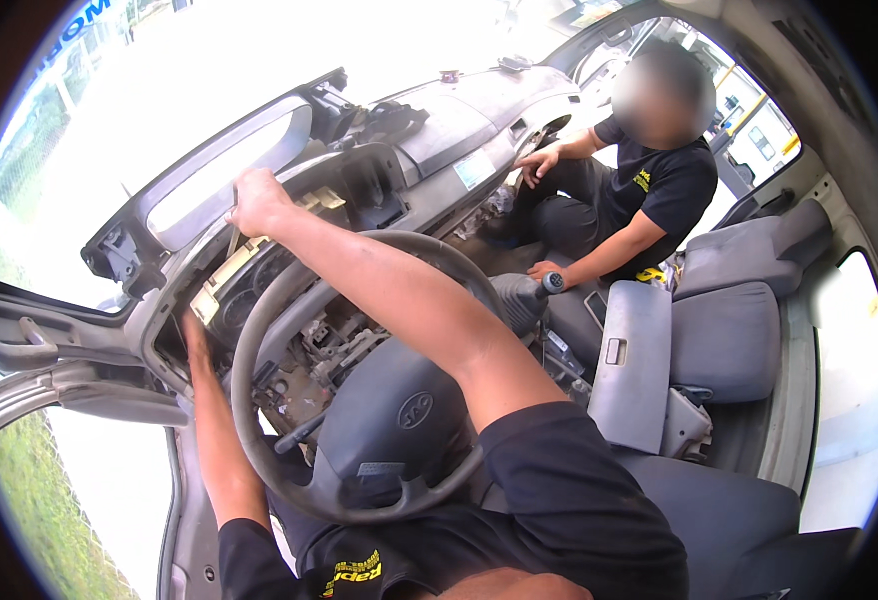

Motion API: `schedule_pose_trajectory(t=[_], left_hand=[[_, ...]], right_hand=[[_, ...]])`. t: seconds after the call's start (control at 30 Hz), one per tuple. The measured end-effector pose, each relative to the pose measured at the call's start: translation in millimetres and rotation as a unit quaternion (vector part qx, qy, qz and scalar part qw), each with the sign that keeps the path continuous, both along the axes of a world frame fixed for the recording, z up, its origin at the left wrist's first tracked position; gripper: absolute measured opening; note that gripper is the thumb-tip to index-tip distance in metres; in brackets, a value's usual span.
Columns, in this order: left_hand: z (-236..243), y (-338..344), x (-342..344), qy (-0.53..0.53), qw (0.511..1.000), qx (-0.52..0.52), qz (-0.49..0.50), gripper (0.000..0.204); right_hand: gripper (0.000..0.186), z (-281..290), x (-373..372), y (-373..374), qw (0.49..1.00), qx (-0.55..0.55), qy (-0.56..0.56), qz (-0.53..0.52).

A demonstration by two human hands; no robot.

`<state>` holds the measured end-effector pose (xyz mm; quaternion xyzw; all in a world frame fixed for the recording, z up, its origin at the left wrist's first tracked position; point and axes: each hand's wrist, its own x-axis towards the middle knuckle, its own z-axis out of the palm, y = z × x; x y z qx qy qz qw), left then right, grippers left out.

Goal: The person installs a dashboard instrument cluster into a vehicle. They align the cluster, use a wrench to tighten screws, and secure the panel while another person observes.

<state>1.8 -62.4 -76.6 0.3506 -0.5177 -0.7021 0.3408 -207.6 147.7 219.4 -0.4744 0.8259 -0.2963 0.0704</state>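
The instrument cluster (227, 280), with a cream-coloured housing, sits tilted in the opened dashboard behind the steering wheel (244, 400). My right arm reaches over the wheel. My right hand (261, 205) is closed at the cluster's upper edge, beneath the raised dash trim; its fingertips are turned away, so what they grip is hidden. My left arm passes outside the wheel on the left. My left hand (194, 328) reaches into the dash opening beside the cluster's left end, its fingers out of sight behind the housing.
A person (659, 180) crouches at the passenger side, one hand beside the gear lever (553, 283). Loose grey trim (134, 225) stands along the windscreen. A detached grey glovebox panel (634, 365) leans by the passenger seat (727, 340). Below the wheel, the column's mechanism (334, 345) is exposed.
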Motion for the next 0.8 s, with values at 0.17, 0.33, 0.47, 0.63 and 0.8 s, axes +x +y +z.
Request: schedule_pose_trajectory(t=[0.17,0.33,0.47,0.63,0.8], left_hand=[[4.8,6.3,-6.5,0.001,1.000,-0.011,0.002,0.055],[5.3,11.0,-9.1,0.003,1.000,-0.019,0.013,0.055],[6.4,12.7,2.3,0.000,0.999,-0.036,0.038,0.055],[22.7,28.2,-4.0,0.003,0.996,-0.067,0.059,0.055],[35.0,34.5,4.2,0.002,0.992,-0.089,0.086,0.055]], right_hand=[[0.036,-1.9,-5.3,1.5,0.998,0.046,-0.039,0.003],[0.040,5.9,0.3,2.6,0.996,0.085,-0.028,-0.026],[0.045,19.7,13.3,10.6,0.992,0.118,-0.012,-0.038],[0.046,14.3,-0.1,12.4,0.990,0.127,0.017,-0.051],[0.040,5.1,4.9,2.7,0.990,0.117,0.063,-0.037]])
